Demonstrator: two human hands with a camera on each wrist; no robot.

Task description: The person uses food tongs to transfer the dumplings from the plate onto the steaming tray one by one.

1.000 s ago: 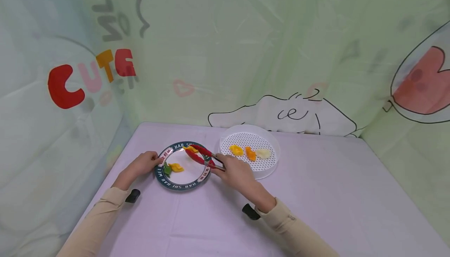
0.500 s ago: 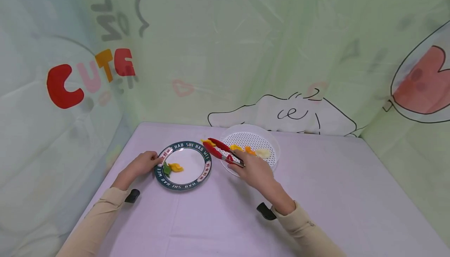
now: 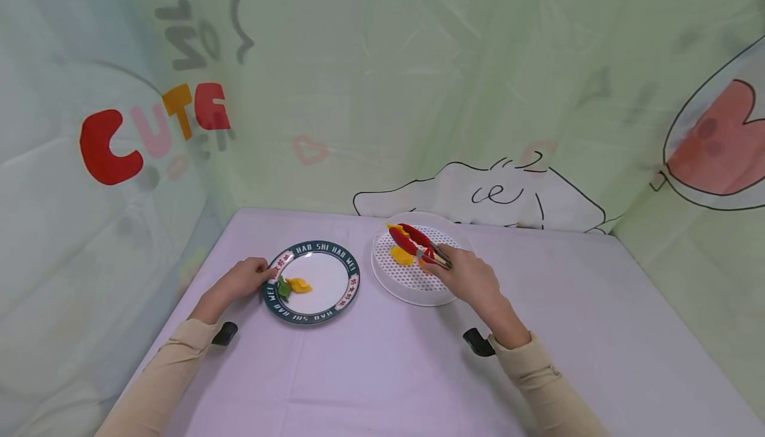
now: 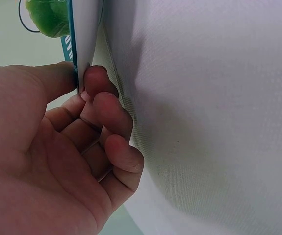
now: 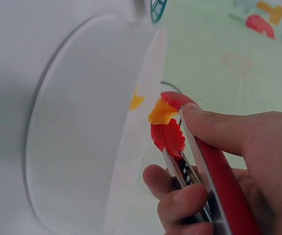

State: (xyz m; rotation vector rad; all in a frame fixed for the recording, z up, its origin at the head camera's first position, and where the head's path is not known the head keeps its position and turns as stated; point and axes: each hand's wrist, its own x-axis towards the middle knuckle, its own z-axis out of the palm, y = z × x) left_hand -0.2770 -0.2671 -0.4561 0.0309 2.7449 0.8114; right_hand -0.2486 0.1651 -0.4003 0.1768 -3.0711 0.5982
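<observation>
My left hand (image 3: pixel 242 277) pinches the left rim of a white plate (image 3: pixel 311 318) with a dark green lettered border; in the left wrist view, the thumb is on one face and the fingers behind. A green dumpling (image 3: pixel 283 289) and a yellow dumpling (image 3: pixel 301 285) lie on this plate. My right hand (image 3: pixel 472 277) grips red-tipped metal tongs (image 3: pixel 404 242), which clasp another yellow dumpling (image 5: pixel 161 113) over the white perforated steamer tray (image 3: pixel 415 297). Inside the tray sits a yellow dumpling (image 3: pixel 402 256); an orange one (image 3: pixel 425 265) shows partly beneath the tongs and right hand.
A lilac cloth covers the table (image 3: pixel 358 370). The plate stands left of the steamer tray, with a narrow gap between them. Printed fabric hangings (image 3: pixel 382 91) close off the back and sides, right behind the tray.
The right hand has carried the tongs and yellow dumpling from over the plate rightward to above the steamer tray, now covering the white dumpling. The left hand and plate have stayed put.
</observation>
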